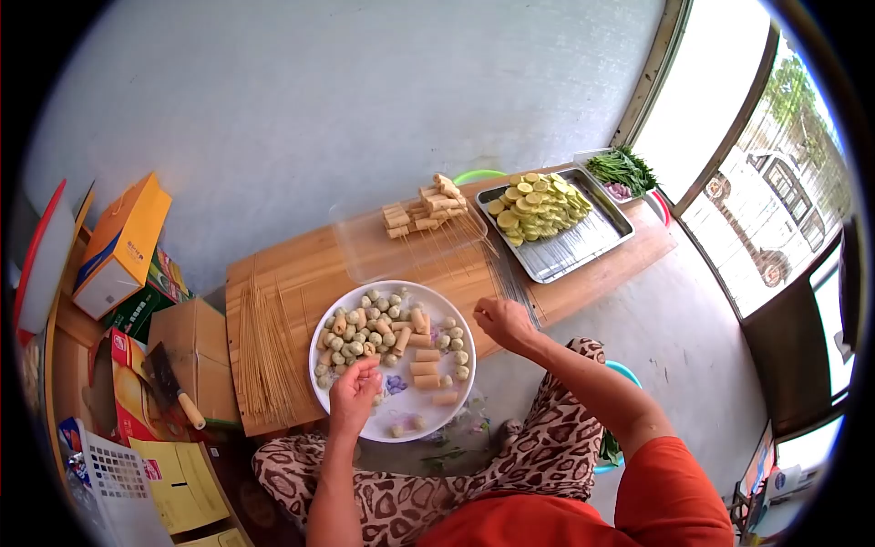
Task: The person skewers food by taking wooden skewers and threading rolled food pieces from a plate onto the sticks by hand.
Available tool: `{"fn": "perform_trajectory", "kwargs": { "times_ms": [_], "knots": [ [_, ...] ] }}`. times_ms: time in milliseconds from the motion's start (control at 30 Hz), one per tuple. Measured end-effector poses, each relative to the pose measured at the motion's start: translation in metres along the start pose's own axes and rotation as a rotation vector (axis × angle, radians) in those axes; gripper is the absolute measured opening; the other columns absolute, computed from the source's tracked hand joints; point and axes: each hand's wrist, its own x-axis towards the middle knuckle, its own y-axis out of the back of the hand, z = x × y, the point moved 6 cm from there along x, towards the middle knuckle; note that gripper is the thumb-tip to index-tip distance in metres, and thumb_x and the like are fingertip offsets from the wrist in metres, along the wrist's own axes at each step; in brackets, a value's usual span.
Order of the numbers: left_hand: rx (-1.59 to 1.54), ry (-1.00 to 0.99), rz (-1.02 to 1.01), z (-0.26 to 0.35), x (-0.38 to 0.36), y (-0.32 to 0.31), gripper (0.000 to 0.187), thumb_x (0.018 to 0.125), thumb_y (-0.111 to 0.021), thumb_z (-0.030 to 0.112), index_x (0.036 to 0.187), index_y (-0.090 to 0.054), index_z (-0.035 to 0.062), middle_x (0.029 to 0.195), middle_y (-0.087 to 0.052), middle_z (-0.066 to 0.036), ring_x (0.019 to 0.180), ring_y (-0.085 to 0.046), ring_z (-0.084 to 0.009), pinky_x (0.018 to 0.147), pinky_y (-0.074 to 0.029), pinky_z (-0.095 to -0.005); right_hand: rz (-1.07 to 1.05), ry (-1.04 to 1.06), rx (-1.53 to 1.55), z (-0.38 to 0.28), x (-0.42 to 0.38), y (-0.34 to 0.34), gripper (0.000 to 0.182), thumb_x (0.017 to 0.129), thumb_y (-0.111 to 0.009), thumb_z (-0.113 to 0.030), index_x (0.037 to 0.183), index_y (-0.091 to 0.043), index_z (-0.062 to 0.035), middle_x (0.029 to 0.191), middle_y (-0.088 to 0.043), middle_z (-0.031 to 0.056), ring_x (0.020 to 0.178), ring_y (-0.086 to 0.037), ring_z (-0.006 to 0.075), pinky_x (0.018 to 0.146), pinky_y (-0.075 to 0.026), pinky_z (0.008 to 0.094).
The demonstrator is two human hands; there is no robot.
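Note:
A round white plate [424, 424] with a purple flower print lies at the near edge of the wooden table. It holds many speckled green balls [383, 314] and short tan rolls [426, 368]. Over its near left part, my left hand [354, 394] has its fingers curled together; whatever they pinch is too small to make out. My right hand [503, 323] hovers just beyond the plate's right rim, fingers closed, their contents hidden. Thin wooden skewers [264, 351] lie in a bundle left of the plate. Skewered tan rolls [428, 210] are piled in a clear plastic tray [365, 251].
A metal tray [583, 251] of sliced green rounds [538, 208] sits at the table's right, beside leafy greens [622, 170]. On the left are cardboard boxes [196, 351], a cleaver [173, 387] and a white basket [118, 469]. A pale wall [365, 109] stands behind.

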Motion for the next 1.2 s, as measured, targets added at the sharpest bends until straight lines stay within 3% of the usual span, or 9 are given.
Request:
{"fn": "perform_trajectory", "kwargs": {
  "times_ms": [200,267,400,633,700,833,900,1100,1200],
  "knots": [
    [0.014,0.002,0.046,-0.002,0.012,-0.006,0.026,0.089,-0.059,0.007,0.113,-0.058,-0.0019,0.089,-0.062,-0.006,0.074,-0.06,-0.0099,0.067,-0.05,-0.0229,0.053,-0.198,-0.082,0.1,-0.007,0.013,0.023,0.083,-0.054,-0.029,0.085,-0.065,-0.0091,0.082,-0.066,0.016,0.082,-0.063,0.036,0.071,-0.049,0.0458],
    [0.014,0.015,0.102,-0.002,0.011,0.003,0.025,0.089,-0.059,0.007,0.112,-0.059,-0.0021,0.09,-0.062,-0.006,0.073,-0.059,-0.0088,0.068,-0.051,-0.0227,0.092,-0.082,-0.074,0.094,-0.009,0.0,0.022,0.084,-0.055,-0.027,0.084,-0.064,-0.0073,0.064,-0.065,0.0097,0.06,-0.064,0.0261,0.06,-0.05,0.039],
    [0.019,0.001,0.223,-0.016,0.002,0.03,0.023,0.087,-0.059,0.006,0.109,-0.06,-0.0027,0.088,-0.062,-0.006,0.072,-0.058,-0.0088,0.063,-0.051,-0.0224,-0.116,-0.012,-0.001,0.059,-0.034,-0.037,0.024,0.087,-0.054,-0.027,0.084,-0.064,-0.0059,0.06,-0.064,0.005,0.05,-0.062,0.0158,0.052,-0.05,0.0311],
    [0.273,0.057,0.37,-0.058,-0.037,0.083,0.023,0.084,-0.063,0.014,0.103,-0.063,0.001,0.075,-0.064,-0.006,0.064,-0.061,-0.0118,0.061,-0.05,-0.0262,-0.431,0.04,0.041,0.033,-0.09,-0.071,0.024,0.087,-0.055,-0.025,0.089,-0.064,-0.0034,0.062,-0.064,0.0051,0.051,-0.062,0.016,0.053,-0.05,0.0308],
    [0.321,0.041,0.422,-0.074,-0.047,0.102,0.022,0.082,-0.065,0.015,0.099,-0.065,0.0021,0.073,-0.065,-0.007,0.062,-0.062,-0.0126,0.06,-0.05,-0.0268,-0.518,-0.002,0.142,0.026,-0.103,-0.067,0.022,0.084,-0.054,-0.026,0.087,-0.065,-0.0076,0.068,-0.066,0.0097,0.066,-0.065,0.027,0.065,-0.051,0.0384],
    [0.337,0.126,0.476,-0.093,-0.068,0.126,0.021,0.081,-0.066,0.016,0.097,-0.065,0.0016,0.075,-0.067,-0.007,0.059,-0.062,-0.0136,0.056,-0.05,-0.0277,-0.581,0.03,0.173,-0.003,-0.115,-0.048,0.021,0.085,-0.054,-0.026,0.088,-0.065,-0.008,0.067,-0.066,0.0068,0.063,-0.065,0.0227,0.063,-0.051,0.0353],
    [0.378,0.168,0.48,-0.089,-0.075,0.125,0.019,0.081,-0.065,0.015,0.095,-0.066,0.0011,0.074,-0.067,-0.007,0.059,-0.062,-0.0136,0.056,-0.05,-0.028,-0.61,0.161,0.263,-0.032,-0.12,-0.031,0.022,0.091,-0.053,-0.021,0.097,-0.062,-0.0016,0.068,-0.065,0.0059,0.054,-0.061,0.0129,0.054,-0.049,0.0278],
    [0.432,0.208,0.459,-0.084,-0.051,0.131,0.016,0.081,-0.064,0.015,0.089,-0.066,0.001,0.074,-0.067,-0.008,0.058,-0.064,-0.0159,0.055,-0.05,-0.0291,-0.702,0.244,0.325,-0.086,-0.119,-0.021,0.021,0.091,-0.053,-0.019,0.099,-0.062,-0.0015,0.069,-0.063,0.0061,0.057,-0.061,0.0138,0.056,-0.05,0.0278],
    [0.612,0.203,0.484,-0.104,-0.024,0.146,0.015,0.08,-0.064,0.017,0.086,-0.066,0.0033,0.074,-0.067,-0.008,0.058,-0.064,-0.0185,0.056,-0.05,-0.0313,-0.721,0.301,0.293,-0.091,-0.103,-0.038,0.022,0.088,-0.055,-0.024,0.097,-0.064,-0.0048,0.072,-0.066,0.0095,0.06,-0.064,0.02,0.061,-0.051,0.0331]
  ]
}}
